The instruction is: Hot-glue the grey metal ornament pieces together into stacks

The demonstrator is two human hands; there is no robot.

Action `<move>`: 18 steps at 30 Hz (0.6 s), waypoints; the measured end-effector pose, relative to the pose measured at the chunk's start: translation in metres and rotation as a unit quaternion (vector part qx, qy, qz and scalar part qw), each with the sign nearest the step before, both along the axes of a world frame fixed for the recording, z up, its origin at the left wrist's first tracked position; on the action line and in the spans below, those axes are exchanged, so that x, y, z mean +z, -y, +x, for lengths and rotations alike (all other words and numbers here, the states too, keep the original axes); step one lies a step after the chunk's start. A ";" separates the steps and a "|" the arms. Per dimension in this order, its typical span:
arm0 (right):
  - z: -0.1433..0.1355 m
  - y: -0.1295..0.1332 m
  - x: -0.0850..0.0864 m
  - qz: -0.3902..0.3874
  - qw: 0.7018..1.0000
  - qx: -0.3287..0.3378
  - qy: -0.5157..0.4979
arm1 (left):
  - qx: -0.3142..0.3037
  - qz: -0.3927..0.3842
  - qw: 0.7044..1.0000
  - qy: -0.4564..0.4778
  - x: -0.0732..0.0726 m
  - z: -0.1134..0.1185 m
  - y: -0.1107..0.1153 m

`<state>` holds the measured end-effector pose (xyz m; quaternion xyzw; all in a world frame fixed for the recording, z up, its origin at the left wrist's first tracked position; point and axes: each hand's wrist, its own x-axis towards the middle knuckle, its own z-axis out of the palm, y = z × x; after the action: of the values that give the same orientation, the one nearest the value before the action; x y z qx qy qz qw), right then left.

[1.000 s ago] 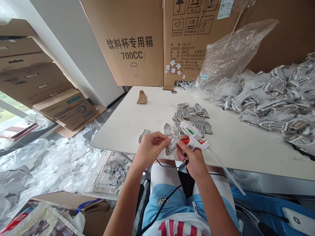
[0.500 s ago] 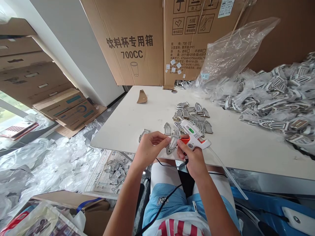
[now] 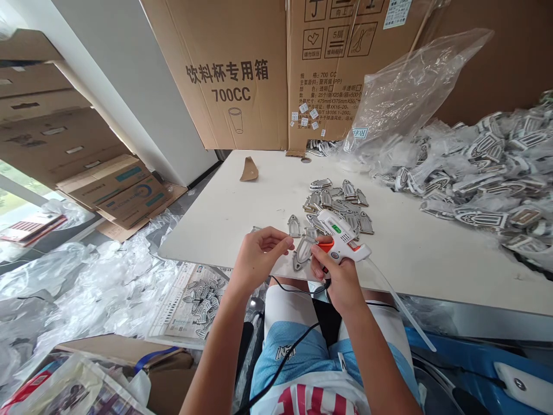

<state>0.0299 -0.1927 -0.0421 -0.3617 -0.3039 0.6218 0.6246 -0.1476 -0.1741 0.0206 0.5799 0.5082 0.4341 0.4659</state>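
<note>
My right hand is wrapped round a white and orange hot glue gun, its nozzle tilted up and left. A clear glue stick trails from its back. At that hand's thumb tip is a grey metal arch-shaped piece, overlapping a similar one by the table edge; whether the thumb grips it I cannot tell. My left hand is just left of these pieces, apart from them. Its fingers are loosely curled, nothing visible in them. Beyond the gun lies a cluster of similar metal pieces.
A large heap of plastic-wrapped pieces covers the right of the white table. Cardboard boxes stand at the back. A brown scrap lies near them. Below left, more pieces lie on a printed sheet. A black cable crosses my lap.
My left hand has let go of the metal piece and shifted slightly left, now covering most of another piece there. My right hand and the glue gun have stayed nearly still.
</note>
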 end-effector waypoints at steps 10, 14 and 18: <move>0.001 0.001 0.001 -0.006 1.000 -0.004 -0.018 | -0.024 0.002 0.997 -0.068 -0.003 -0.002 -0.002; 0.000 0.001 0.002 -0.009 1.000 -0.008 -0.018 | -0.011 0.016 0.996 -0.085 -0.002 -0.002 -0.002; 0.000 0.001 0.004 -0.009 1.000 -0.010 -0.017 | -0.008 0.023 0.997 -0.077 0.001 0.001 -0.001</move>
<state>0.0298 -0.1939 -0.0383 -0.3597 -0.2845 0.6244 0.6323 -0.1471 -0.1735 0.0214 0.6264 0.5278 0.3958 0.4152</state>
